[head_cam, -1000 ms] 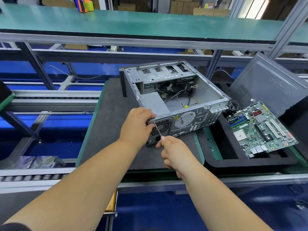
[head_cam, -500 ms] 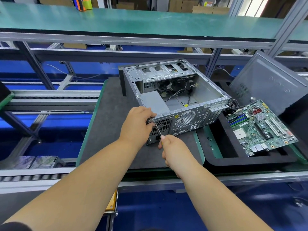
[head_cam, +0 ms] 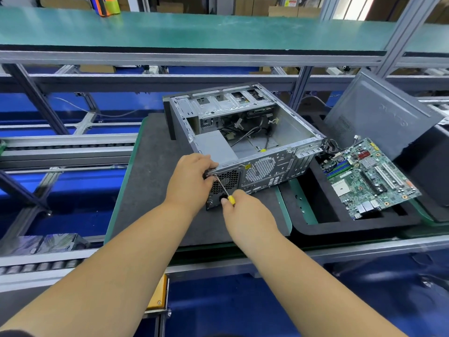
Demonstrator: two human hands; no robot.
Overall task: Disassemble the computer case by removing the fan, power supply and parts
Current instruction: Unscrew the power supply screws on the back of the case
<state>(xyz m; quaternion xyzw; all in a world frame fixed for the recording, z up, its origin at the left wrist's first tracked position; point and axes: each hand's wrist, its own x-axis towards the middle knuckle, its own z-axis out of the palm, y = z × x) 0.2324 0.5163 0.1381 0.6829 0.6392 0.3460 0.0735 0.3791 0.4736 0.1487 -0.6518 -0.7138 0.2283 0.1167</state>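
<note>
Case: the open grey sheet-metal computer case (head_cam: 245, 132) lies on its side on the dark foam mat (head_cam: 150, 166), rear panel toward the person, placed as before.
Left hand: the left hand (head_cam: 189, 181) still grips the case's near rear corner, fingers curled over the edge.
Right hand: the right hand (head_cam: 245, 212) stays closed round the yellow-handled screwdriver (head_cam: 224, 188); more of the handle now shows.
Screwdriver tip: at the rear panel's upper-left corner, beside the left fingers.
Motherboard: the green motherboard (head_cam: 366, 176) rests unmoved in the black foam tray (head_cam: 315, 215), right of the case.
</note>
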